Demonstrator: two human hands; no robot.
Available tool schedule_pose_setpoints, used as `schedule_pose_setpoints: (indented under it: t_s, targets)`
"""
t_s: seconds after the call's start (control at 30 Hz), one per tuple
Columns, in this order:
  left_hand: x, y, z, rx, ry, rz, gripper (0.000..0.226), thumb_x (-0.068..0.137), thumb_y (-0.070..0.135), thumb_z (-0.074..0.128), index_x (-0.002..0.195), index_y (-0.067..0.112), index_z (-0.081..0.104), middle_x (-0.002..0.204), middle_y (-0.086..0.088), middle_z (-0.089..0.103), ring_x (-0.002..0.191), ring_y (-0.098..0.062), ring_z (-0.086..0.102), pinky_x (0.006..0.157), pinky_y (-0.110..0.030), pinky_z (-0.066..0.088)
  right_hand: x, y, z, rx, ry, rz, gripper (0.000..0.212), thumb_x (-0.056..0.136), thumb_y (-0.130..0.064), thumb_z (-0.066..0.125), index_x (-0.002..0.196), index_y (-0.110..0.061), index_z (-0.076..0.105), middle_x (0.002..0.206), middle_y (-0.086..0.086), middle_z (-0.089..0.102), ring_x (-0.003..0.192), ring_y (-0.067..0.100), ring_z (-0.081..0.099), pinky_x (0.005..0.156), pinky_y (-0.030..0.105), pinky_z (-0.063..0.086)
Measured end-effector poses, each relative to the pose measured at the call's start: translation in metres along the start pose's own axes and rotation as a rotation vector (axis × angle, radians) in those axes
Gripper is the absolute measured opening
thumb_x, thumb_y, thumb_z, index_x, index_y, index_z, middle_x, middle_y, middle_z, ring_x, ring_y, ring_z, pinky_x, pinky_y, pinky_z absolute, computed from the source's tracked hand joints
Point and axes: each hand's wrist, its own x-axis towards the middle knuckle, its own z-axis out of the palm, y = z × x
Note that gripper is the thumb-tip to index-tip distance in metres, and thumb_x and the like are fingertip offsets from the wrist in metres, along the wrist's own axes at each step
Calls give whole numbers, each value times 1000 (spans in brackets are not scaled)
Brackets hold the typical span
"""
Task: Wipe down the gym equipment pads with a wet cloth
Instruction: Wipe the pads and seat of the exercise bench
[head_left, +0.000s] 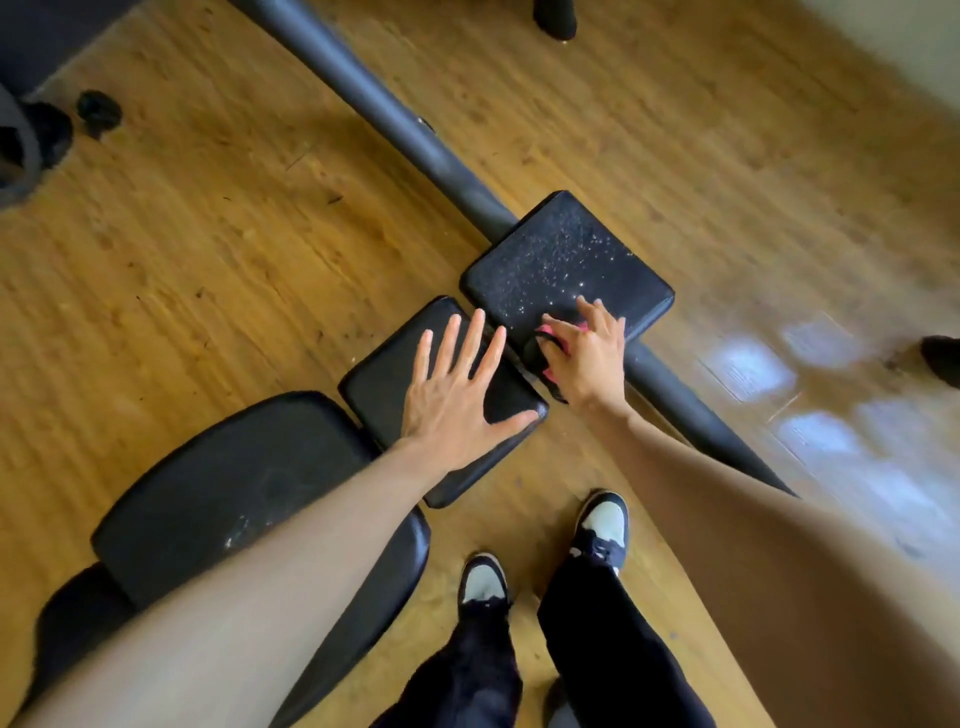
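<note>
Your left hand (457, 410) and right hand (587, 358) are bare, and so are both forearms, right up to the edge of the view. You wear loose black trousers (613, 623) that fall long over your shoes. The left shoe (484, 584) and right shoe (602, 522) are low sneakers, black with pale grey-white toe panels and black laces.

pink cloth (558, 345) bunched on speckled black pad (563, 267) near edge.
</note>
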Motion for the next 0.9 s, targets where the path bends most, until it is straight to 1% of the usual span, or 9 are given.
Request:
schedule_pose_setpoints:
  t_s: [0.1, 0.2, 0.3, 0.37, 0.47, 0.63, 0.77, 0.83, 0.9]
  targets:
    - [7, -5, 28, 25, -32, -70, 108, 83, 89, -7, 165, 19, -6, 172, -12, -13, 159, -33, -11, 127, -56, 1, -3, 7, 25, -101, -138, -38, 65, 104, -61, 34, 162, -33, 25, 172, 10, 2, 158, 32, -11, 123, 53, -11]
    - [11, -4, 48, 31, -24, -79, 107, 85, 89, 0, 165, 18, -4, 172, -12, -11, 159, -32, -9, 127, -56, 2, -16, 19, 31, -196, -87, -140, 72, 104, -65, 19, 165, -29, 3, 171, 9, -10, 157, 28, -17, 126, 52, -11]
    - [10, 3, 61, 16, -8, -52, 108, 85, 89, 4, 166, 18, 0, 173, -12, -6, 159, -32, -6, 127, -56, 4, -34, 25, 34, -261, 63, -247, 68, 107, -50, 29, 164, -14, 16, 171, 13, 9, 159, 31, 2, 128, 49, -4]
    - [10, 6, 70, -7, 20, -53, 108, 86, 89, 9, 166, 17, 5, 173, -12, -2, 159, -32, -3, 127, -56, 5, -44, 31, 45, -344, 28, -347, 66, 108, -48, 21, 163, -11, 20, 170, 13, 14, 158, 31, 6, 129, 46, -4]
    - [19, 14, 80, -19, 75, -62, 106, 87, 86, 13, 166, 14, 6, 173, -13, -2, 160, -32, -3, 127, -55, 6, -39, 34, 55, -399, 34, -307, 67, 108, -49, 5, 163, -12, 17, 171, 11, 12, 159, 28, 3, 128, 44, -6]
    - [30, 13, 87, -6, 174, -79, 105, 89, 82, 17, 165, 11, 3, 173, -13, -4, 159, -33, -4, 128, -54, 4, -22, 37, 61, -367, 174, -227, 71, 107, -55, 7, 164, -13, 16, 171, 11, 9, 159, 25, 2, 128, 49, -1]
    - [35, 19, 92, 10, 235, 7, 102, 91, 81, 26, 166, 15, 9, 173, -13, -3, 159, -34, -4, 128, -54, 5, -26, 48, 63, -302, 183, -216, 71, 106, -57, 8, 164, -16, 13, 172, 8, 2, 159, 23, -4, 127, 49, -10]
    - [39, 22, 97, 36, 284, 40, 102, 91, 82, 28, 165, 14, 12, 173, -11, -1, 159, -33, -3, 128, -55, 6, -24, 55, 61, -301, 221, -267, 70, 106, -54, 13, 162, -15, 25, 171, 9, 11, 159, 24, 2, 127, 51, -9]
    - [43, 22, 98, 63, 329, 55, 105, 90, 84, 29, 165, 12, 13, 173, -10, 1, 159, -33, -3, 128, -55, 5, -12, 53, 56, -292, 299, -310, 66, 107, -52, 20, 150, -11, 47, 164, 13, 33, 156, 29, 19, 127, 54, -4]
